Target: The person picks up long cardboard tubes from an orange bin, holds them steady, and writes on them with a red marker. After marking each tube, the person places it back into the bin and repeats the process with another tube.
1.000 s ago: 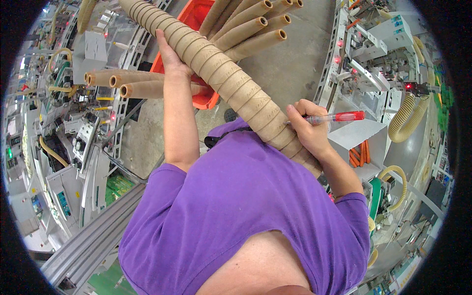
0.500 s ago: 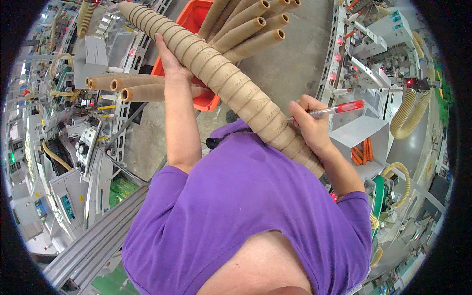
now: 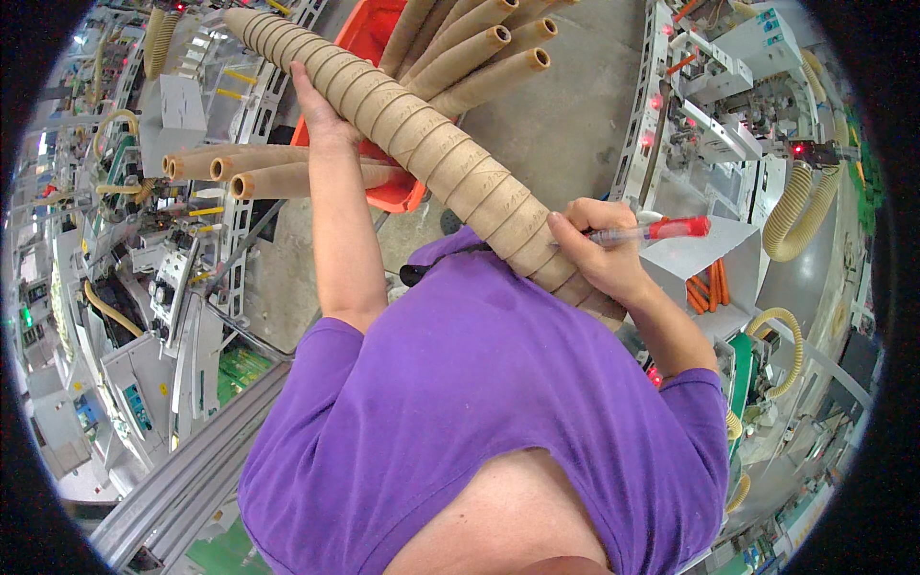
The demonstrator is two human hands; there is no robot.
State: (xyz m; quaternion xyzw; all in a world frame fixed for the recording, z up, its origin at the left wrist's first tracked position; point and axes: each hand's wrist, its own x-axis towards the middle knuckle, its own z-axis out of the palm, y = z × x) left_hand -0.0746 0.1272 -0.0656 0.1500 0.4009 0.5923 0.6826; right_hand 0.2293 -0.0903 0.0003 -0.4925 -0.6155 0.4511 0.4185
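Note:
A long, banded stack of brown cardboard cones (image 3: 436, 149), seemingly nested, slants from the upper left down to my chest. My left hand (image 3: 321, 107) supports it near its far end, palm against its side, the fingers partly hidden behind it. In my right hand (image 3: 602, 244) is a clear-barrelled pen with a red cap (image 3: 678, 227) on its back end. The pen's tip points at the cones near my body, and the hand rests against their side. Small handwritten marks run along several bands.
Beyond the stack stands an orange bin (image 3: 395, 198) with several brown cardboard tubes (image 3: 470, 57) sticking out of it. White machinery with ribbed hoses (image 3: 797, 216) lines both sides. A white box (image 3: 724, 244) holding orange rods (image 3: 707, 287) sits at the right.
My right hand and the pen have shifted slightly left and down along the stack. The stack and my left hand have moved a little to the left.

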